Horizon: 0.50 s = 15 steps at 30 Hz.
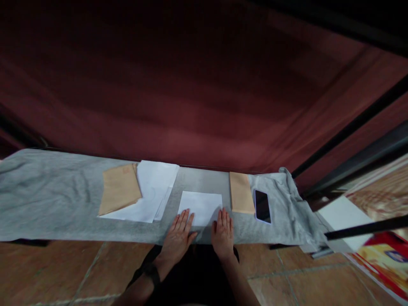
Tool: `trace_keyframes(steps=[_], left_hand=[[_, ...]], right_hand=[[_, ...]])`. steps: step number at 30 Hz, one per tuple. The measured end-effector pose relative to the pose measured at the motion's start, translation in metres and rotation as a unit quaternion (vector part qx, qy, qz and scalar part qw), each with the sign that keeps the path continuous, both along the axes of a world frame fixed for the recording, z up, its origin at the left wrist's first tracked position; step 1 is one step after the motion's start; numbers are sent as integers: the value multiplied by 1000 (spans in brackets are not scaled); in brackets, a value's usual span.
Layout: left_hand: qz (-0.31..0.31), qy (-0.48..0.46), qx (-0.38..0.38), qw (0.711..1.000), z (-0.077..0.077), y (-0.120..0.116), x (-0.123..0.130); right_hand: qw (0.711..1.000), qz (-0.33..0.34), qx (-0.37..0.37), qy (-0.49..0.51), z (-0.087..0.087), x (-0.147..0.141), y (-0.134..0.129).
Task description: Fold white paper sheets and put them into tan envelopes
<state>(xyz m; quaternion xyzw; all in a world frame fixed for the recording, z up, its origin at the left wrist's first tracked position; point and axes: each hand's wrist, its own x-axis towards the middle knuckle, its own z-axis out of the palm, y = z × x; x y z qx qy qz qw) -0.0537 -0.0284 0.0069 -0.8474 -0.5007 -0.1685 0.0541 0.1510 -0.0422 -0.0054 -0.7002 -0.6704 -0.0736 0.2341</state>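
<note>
Sheet of white rectangular paper (203, 204) on grey cloth (73, 199), long axis side to side, ahead of body. Left hand (176, 241) flat at near left corner, right hand (222, 238) flat at near right; neither clenched, nothing grasped. Flat tan paper rectangle (241, 193) nearer right hand.

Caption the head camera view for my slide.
Two hands on a white sheet, brown envelopes and a phone nearby.

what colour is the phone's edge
Light purple around a dark screen; the phone shows best in the head view.
</note>
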Motion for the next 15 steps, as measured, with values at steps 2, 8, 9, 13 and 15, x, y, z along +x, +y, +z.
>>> trace_keyframes(steps=[2,8,9,13,15], left_hand=[[-5,1,-5,1000,0,1,0],[-25,-9,-2,1000,-2,3,-6],[-24,-8,1,1000,-3,3,-7],[-14,1,17,1000,-7,1,-12],[-3,0,21,1000,-8,1,-11]], right_hand=[[999,38,-10,6,6,-13,2],[993,113,-17,-1,8,-30,-6],[995,101,-12,-1,6,-26,-8],[998,68,0,3,1,-7,-17],[998,63,2,5,-1,-2,-20]])
